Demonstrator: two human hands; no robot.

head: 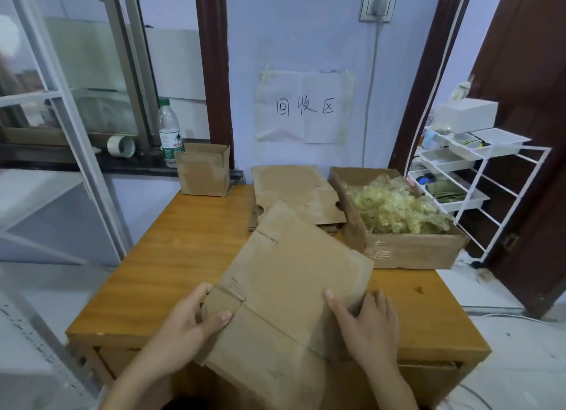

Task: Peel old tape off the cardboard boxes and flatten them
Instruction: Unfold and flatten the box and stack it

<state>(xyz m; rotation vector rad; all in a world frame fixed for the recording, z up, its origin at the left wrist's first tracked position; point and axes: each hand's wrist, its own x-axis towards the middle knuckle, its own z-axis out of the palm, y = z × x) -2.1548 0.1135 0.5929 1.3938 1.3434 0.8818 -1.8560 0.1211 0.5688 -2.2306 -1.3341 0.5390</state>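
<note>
Head view: flattened box [284, 287] lies diagonally across the table [171, 256], hanging over its near edge. Left hand [186, 327] pinches the near-left flap, thumb on top, fingers curled under. Right hand [367, 324] presses flat on the near-right side, fingers spread. Step looks like final flattening: press along the creases, then slide it onto the flat stack [294, 192] at the far edge. Cardboard is worn and scuffed, no tape visible on top. Peeled tape [395, 207] fills the open box [407, 250] at the right edge; one small box [203, 172] in the far-left corner stands unflattened.

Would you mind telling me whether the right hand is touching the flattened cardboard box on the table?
Touching. The head view shows the right hand resting fingers-down on the flattened cardboard box at its right edge.
</note>
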